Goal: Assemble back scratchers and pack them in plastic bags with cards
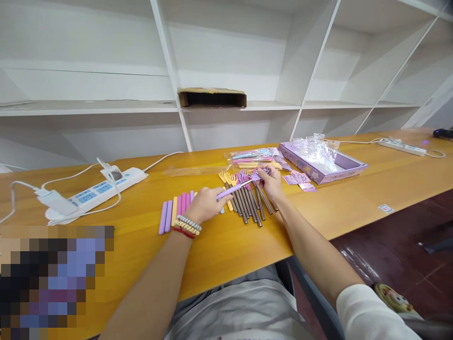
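My left hand (207,204) is closed around the purple handle (230,190) of a back scratcher. At its other end, my right hand (272,185) pinches the purple claw-shaped head, partly hidden by my fingers. A short stretch of metal rod shows between handle and head. Under my hands lies a fanned pile of back scratcher rods (242,207), with yellow, pink and purple claw heads pointing away from me. Left of them, loose handles (169,215) in purple, yellow and pink lie side by side, some hidden behind my left hand.
Bagged back scratchers (255,156) lie behind the pile. A purple box (320,177) holding clear plastic wrap stands at the right, near small pink cards (297,178). A white power strip (99,192) with cables lies left. White shelves hold a cardboard box (212,98). The lower left is pixelated.
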Demonstrator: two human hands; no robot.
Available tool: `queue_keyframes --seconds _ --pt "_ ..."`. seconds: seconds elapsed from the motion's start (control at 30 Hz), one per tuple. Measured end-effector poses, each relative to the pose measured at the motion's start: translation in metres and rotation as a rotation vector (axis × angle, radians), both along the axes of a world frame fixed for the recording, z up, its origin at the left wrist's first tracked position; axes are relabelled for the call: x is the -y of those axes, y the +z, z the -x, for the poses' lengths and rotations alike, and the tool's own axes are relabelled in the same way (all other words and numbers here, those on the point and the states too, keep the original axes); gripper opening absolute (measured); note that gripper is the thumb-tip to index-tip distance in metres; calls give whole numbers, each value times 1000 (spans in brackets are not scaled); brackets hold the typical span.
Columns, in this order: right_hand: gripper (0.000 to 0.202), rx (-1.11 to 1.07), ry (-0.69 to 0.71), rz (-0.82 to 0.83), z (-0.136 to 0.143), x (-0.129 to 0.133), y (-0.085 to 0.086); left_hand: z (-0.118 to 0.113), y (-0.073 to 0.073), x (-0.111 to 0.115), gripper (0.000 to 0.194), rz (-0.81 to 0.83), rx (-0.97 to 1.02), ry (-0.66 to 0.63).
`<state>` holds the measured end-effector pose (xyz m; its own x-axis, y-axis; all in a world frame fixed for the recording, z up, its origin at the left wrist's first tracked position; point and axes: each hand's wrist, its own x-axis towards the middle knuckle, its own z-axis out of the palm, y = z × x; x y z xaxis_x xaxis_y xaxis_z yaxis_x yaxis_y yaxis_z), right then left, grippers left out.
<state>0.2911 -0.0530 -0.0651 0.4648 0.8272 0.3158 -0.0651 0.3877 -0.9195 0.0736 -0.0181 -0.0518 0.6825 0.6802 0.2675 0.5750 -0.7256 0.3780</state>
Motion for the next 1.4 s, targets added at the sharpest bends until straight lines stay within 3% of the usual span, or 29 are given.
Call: queue_keyframes --seconds 0.17,0.43,0.6,0.77,0.83,0.93,1.1,1.2,1.3,1.4 --pt "14 -75 24 -22 0 0 -3 -5 -4 4 38 -45 18 -14" --pt "22 -89 116 -12 -3 -6 -12 -3 5 8 51 18 38 25" --pt "31 -250 272 -4 5 -6 -12 -6 4 7 48 -14 78 81" --pt "30 -127 550 106 23 -4 -15 -17 -5 15 37 -22 129 62" --pt "29 -125 588 111 25 -5 -16 -18 -5 16 34 -20 139 43" --pt "31 -239 469 59 16 -10 -14 -13 -4 9 34 -67 204 66" --pt "38 -430 156 61 -7 -17 -11 4 1 -26 35 5 289 331" --pt "41 -456 79 57 -13 -19 -12 4 6 -53 39 122 112 350" --pt "43 -485 2 41 -12 -20 -13 -8 10 -74 42 77 -82 321" --pt "45 -491 -25 13 -10 -20 -13 -25 7 -89 40 43 -141 337"
